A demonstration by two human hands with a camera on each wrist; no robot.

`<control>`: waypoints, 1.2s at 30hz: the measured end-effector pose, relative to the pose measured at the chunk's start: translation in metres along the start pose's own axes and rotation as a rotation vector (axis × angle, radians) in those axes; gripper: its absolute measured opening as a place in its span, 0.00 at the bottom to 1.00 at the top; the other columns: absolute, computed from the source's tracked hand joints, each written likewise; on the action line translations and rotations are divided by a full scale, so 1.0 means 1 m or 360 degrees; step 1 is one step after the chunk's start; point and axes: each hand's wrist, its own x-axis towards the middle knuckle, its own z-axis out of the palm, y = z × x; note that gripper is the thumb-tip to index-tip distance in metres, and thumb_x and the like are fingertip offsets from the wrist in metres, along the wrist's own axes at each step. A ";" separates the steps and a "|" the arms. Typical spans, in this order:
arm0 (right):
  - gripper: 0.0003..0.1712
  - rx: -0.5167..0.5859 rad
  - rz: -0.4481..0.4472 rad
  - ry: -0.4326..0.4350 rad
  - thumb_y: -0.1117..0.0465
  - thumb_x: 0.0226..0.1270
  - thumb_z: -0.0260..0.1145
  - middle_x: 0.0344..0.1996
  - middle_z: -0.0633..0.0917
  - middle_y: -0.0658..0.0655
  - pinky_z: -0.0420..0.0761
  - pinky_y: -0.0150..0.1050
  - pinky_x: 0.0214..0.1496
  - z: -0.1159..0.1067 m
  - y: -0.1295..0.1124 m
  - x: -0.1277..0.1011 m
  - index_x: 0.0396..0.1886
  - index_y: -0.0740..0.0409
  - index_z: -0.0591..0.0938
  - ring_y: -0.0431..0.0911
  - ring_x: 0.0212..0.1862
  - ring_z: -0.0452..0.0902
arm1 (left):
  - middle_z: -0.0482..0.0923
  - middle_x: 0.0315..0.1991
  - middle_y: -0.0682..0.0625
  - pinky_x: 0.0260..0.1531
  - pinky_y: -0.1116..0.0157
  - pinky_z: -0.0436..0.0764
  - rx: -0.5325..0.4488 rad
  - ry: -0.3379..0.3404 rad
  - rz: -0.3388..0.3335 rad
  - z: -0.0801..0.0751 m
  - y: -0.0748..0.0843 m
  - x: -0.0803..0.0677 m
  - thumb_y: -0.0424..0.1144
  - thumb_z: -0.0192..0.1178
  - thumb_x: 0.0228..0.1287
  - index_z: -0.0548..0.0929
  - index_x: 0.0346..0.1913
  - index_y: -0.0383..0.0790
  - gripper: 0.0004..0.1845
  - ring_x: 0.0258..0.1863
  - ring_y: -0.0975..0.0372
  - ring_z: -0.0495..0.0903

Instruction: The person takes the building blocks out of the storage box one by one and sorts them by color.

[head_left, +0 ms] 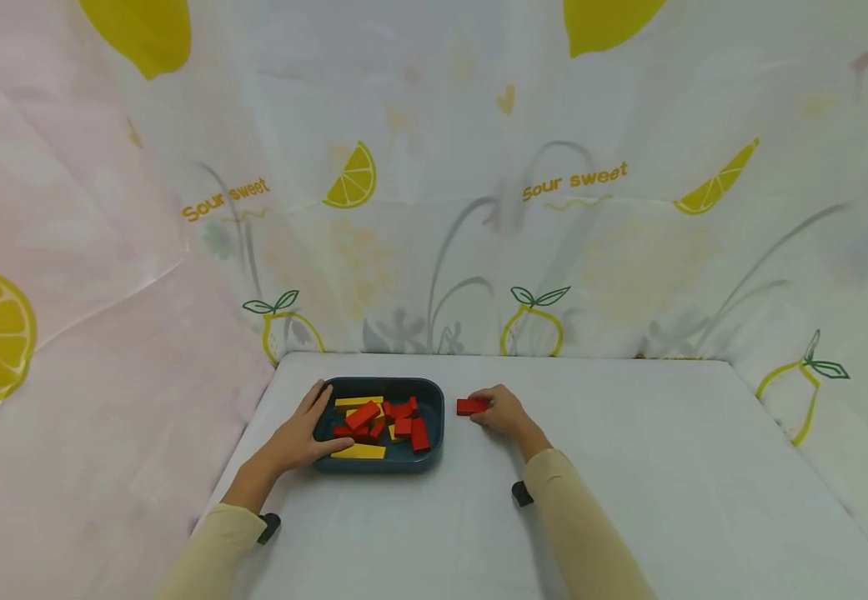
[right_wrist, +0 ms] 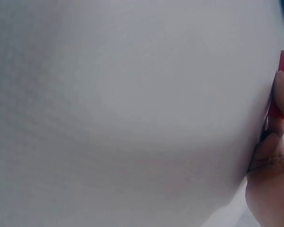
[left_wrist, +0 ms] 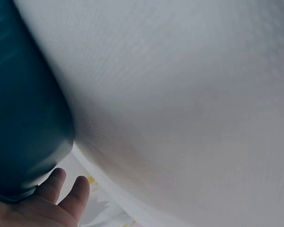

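Red block (head_left: 469, 407), rect., plain, R fingers (head_left: 490, 392) pinching it, L fingers (left_wrist: 77, 196) outspread on tray (head_left: 403, 467)

Your right hand (head_left: 504, 411) covers the right end of a red block (head_left: 468, 407), your left hand (head_left: 298, 438) part of the tray's left rim (head_left: 315, 435); piled blocks (head_left: 362, 414) partly hide one another, and your sleeves (head_left: 579, 525) run off the near edge.

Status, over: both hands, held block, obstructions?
Left hand on left end of dark blue rectangular tray. Right hand pinching red rectangular block, right of tray. No obstacle visible between them.
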 end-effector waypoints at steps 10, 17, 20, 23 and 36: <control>0.19 0.0019 0.0008 0.0006 0.64 0.58 0.73 0.48 0.83 0.61 0.76 0.51 0.57 0.000 -0.005 -0.002 0.51 0.57 0.87 0.52 0.50 0.74 | 0.36 0.81 0.40 0.65 0.35 0.65 -0.0013 0.0000 -0.0003 -0.001 -0.001 0.001 0.70 0.64 0.54 0.45 0.79 0.37 0.63 0.75 0.39 0.55; 0.19 0.0015 0.0040 0.0006 0.63 0.57 0.73 0.50 0.83 0.61 0.76 0.50 0.57 0.000 -0.005 -0.002 0.51 0.56 0.87 0.52 0.51 0.74 | 0.36 0.81 0.40 0.65 0.35 0.65 -0.0032 0.0014 0.0020 0.002 -0.003 0.002 0.69 0.65 0.54 0.45 0.79 0.37 0.62 0.75 0.39 0.55; 0.19 -0.0012 0.0023 0.0006 0.63 0.56 0.74 0.48 0.84 0.61 0.76 0.51 0.58 0.000 -0.006 -0.002 0.50 0.56 0.87 0.52 0.50 0.75 | 0.36 0.81 0.40 0.65 0.34 0.64 -0.0033 0.0003 0.0013 0.002 -0.002 0.002 0.69 0.64 0.54 0.45 0.79 0.38 0.62 0.75 0.38 0.54; 0.19 -0.0013 0.0016 0.0004 0.63 0.55 0.74 0.47 0.84 0.61 0.76 0.52 0.59 0.000 -0.007 -0.003 0.49 0.56 0.88 0.53 0.50 0.76 | 0.35 0.81 0.41 0.65 0.34 0.64 -0.0033 -0.0008 0.0000 0.002 -0.003 0.001 0.69 0.64 0.54 0.44 0.80 0.39 0.62 0.75 0.38 0.54; 0.20 -0.0005 0.0129 -0.0043 0.61 0.59 0.73 0.53 0.81 0.60 0.76 0.50 0.58 0.000 -0.007 0.001 0.53 0.54 0.86 0.52 0.52 0.73 | 0.35 0.81 0.41 0.63 0.33 0.65 -0.0040 -0.0013 -0.0028 0.000 0.000 0.002 0.70 0.64 0.54 0.47 0.80 0.44 0.60 0.74 0.37 0.56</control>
